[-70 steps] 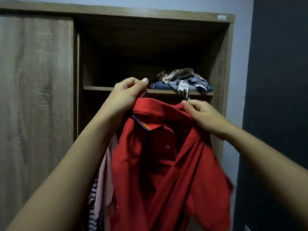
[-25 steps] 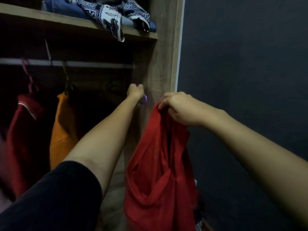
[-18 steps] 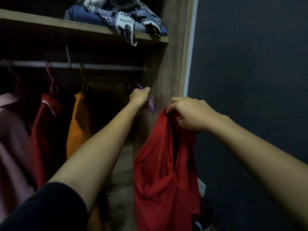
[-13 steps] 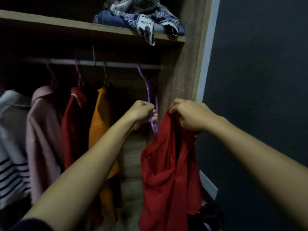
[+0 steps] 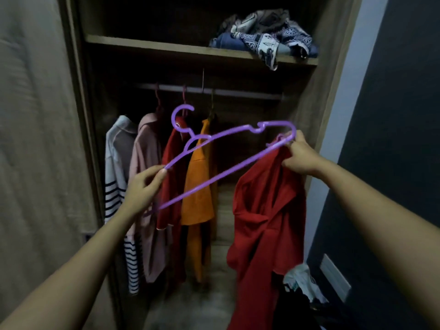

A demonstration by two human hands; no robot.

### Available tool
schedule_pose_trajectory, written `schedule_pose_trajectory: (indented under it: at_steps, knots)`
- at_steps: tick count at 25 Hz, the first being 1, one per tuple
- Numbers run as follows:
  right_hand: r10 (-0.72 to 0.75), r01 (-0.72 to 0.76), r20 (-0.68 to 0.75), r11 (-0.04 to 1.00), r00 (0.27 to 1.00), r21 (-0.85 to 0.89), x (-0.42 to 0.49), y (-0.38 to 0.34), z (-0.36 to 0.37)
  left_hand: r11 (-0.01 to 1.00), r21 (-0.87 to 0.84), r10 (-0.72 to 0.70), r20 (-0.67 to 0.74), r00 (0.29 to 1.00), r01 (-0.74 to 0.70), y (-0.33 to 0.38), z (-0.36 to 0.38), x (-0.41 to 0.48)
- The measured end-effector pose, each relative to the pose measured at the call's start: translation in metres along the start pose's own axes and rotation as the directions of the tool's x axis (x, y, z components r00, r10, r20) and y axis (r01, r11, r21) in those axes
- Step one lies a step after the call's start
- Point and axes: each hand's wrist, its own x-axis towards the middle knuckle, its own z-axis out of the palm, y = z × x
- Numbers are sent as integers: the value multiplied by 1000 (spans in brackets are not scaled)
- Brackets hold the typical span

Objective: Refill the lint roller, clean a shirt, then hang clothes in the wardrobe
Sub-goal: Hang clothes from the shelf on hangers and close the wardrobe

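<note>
A purple plastic hanger (image 5: 221,160) is held tilted in front of the open wardrobe (image 5: 316,120), clear of the rail. My left hand (image 5: 142,189) pinches its lower left end. My right hand (image 5: 298,154) grips the bunched collar of a red polo shirt (image 5: 266,225), which hangs limp below it, and also touches the hanger's right end. The hanger's hook (image 5: 182,117) points up and to the left. The shirt is not on the hanger.
On the wardrobe rail (image 5: 238,92) hang a striped top (image 5: 116,186), a pink garment (image 5: 146,163), a red one (image 5: 172,167) and an orange one (image 5: 198,186). Folded patterned cloth (image 5: 264,39) lies on the shelf above. The closed door (image 5: 40,139) stands left, a dark wall (image 5: 392,139) right.
My left hand has pulled the purple hanger off the rail and brought it out in front of the wardrobe. My right hand keeps the red shirt and now meets the hanger's right end.
</note>
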Motion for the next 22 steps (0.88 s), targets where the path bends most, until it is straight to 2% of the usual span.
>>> schedule_pose_trajectory:
  at_steps: [4,8,10,12,14,16,18,20,22]
  knots:
    - [-32,39,-61,993,998,109,-5,-11,-8,999,40,20,-62,998,-18,-13,-8,-15]
    - [21,7,-102,963,995,270,-7,-13,-26,995,101,25,-83,996,-16,-17,-5,-17]
    - [-27,44,-87,980,996,195,-7,-19,-29,988,144,73,-71,995,-62,-13,4,-20]
    - [-162,166,-47,981,986,104,-9,-39,-24,976,146,168,-39,985,-161,3,23,-19]
    - [-290,290,28,957,957,1,-12,-58,-11,974,86,210,-19,978,-208,22,44,-17]
    - [-347,350,48,920,937,-174,-16,-64,-5,980,19,197,-82,977,-196,33,53,-13]
    - [-414,354,-80,851,907,-388,-23,-58,-9,980,-33,187,-171,967,-195,36,54,-12]
    - [-505,322,-216,770,836,-551,-28,-50,-15,971,-48,220,-198,955,-233,46,58,-13]
    - [-527,305,-247,747,813,-591,-29,-42,-18,966,89,256,-193,947,-243,61,66,-13]
